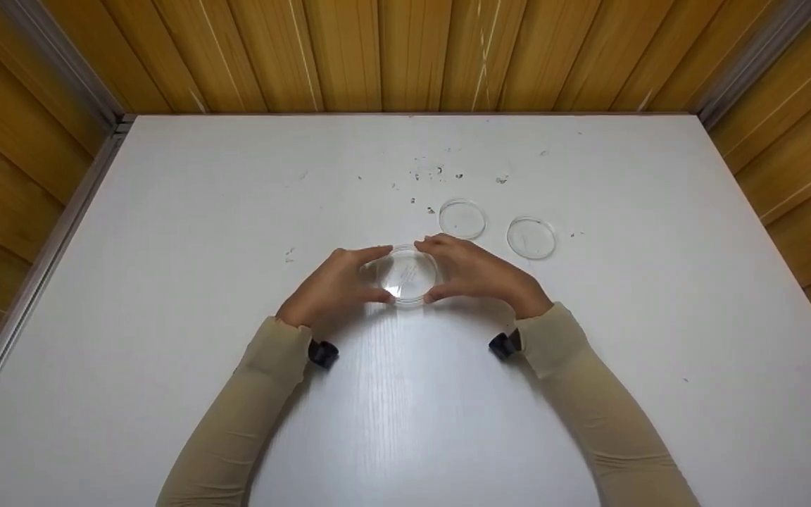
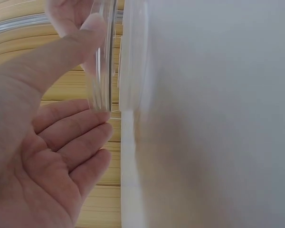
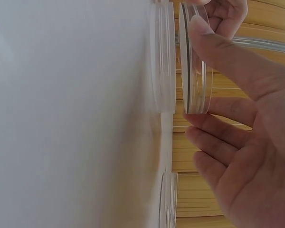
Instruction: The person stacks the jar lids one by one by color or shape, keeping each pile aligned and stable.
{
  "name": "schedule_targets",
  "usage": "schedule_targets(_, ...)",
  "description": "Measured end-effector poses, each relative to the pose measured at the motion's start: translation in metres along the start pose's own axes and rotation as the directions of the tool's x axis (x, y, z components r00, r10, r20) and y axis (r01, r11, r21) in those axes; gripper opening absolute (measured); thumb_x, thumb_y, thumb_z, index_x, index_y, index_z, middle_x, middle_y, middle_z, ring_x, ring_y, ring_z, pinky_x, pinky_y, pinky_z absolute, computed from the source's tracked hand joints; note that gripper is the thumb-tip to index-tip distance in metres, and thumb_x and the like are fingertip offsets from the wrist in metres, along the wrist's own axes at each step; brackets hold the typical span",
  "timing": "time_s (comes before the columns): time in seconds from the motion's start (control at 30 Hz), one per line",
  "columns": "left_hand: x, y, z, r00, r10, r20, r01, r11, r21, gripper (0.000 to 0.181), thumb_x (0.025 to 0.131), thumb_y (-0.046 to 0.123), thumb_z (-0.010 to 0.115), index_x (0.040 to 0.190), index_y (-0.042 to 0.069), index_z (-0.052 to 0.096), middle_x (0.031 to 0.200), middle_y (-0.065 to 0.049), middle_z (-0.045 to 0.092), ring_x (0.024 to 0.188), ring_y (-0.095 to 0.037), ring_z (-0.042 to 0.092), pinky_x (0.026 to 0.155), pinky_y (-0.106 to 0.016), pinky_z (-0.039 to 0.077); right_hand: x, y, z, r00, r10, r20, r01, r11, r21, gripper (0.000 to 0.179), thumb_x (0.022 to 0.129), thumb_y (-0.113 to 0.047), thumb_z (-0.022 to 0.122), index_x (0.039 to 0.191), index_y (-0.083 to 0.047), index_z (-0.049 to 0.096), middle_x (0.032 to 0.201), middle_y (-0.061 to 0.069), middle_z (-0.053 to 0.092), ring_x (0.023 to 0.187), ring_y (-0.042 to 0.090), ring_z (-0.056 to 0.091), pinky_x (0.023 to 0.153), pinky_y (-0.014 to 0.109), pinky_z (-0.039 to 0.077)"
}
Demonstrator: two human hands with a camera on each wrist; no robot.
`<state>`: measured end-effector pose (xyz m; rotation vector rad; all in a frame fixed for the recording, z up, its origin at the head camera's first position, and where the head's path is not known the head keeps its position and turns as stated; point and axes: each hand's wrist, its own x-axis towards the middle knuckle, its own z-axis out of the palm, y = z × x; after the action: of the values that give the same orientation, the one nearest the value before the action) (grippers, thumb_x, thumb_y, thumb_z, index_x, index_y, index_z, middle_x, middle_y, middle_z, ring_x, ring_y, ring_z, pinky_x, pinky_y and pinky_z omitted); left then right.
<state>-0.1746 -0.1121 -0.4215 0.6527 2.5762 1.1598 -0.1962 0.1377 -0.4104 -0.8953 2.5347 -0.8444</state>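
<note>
A clear round petri dish (image 1: 409,276) is held level between both hands over the table. Thumb and fingers of my left hand (image 1: 338,285) pinch its left edge, while those of my right hand (image 1: 486,273) grip the right edge. In the left wrist view the held dish (image 2: 100,88) is raised, with a narrow gap beneath it. Below that gap, more clear dishware (image 2: 133,71) stands on the table, lined up under the held dish. The right wrist view shows the same gap between the held dish (image 3: 194,95) and the lower dishware (image 3: 164,61).
Two other clear petri dishes, one (image 1: 462,219) just beyond my right hand and one (image 1: 531,238) farther right, lie flat on the white table (image 1: 166,211). Small dark marks (image 1: 459,176) dot the tabletop behind them. Yellow wood-look panels (image 1: 405,56) border the back and sides.
</note>
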Motion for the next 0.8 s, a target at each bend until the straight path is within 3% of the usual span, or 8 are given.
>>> schedule_targets(0.4,0.0010,-0.0015,0.0011,1.000,0.004,0.007,-0.004,0.999,0.037,0.075,0.075,0.027,0.082,0.140,0.005,0.050,0.139,-0.010,0.055,0.129,-0.017,0.050,0.107,-0.037,0.041,-0.0001,-0.0017,0.0017,0.999,0.043,0.025,-0.043,0.999,-0.027,0.085,0.076,-0.033,0.081,0.146,-0.007,0.041,0.148,0.009,0.041,0.138,0.026,0.037,0.114,0.041,0.031)
schedule_targets(0.8,0.0021,-0.0025,0.0018,1.000,-0.010,0.025,0.010,1.000,0.013,0.077,0.076,0.026,0.082,0.141,0.003,0.047,0.143,-0.010,0.050,0.134,-0.018,0.045,0.111,-0.037,0.037,0.0014,-0.0022,0.0024,0.999,0.034,0.041,-0.033,0.999,-0.044,0.087,0.076,-0.032,0.081,0.146,-0.005,0.039,0.145,0.010,0.043,0.134,0.026,0.042,0.113,0.041,0.033)
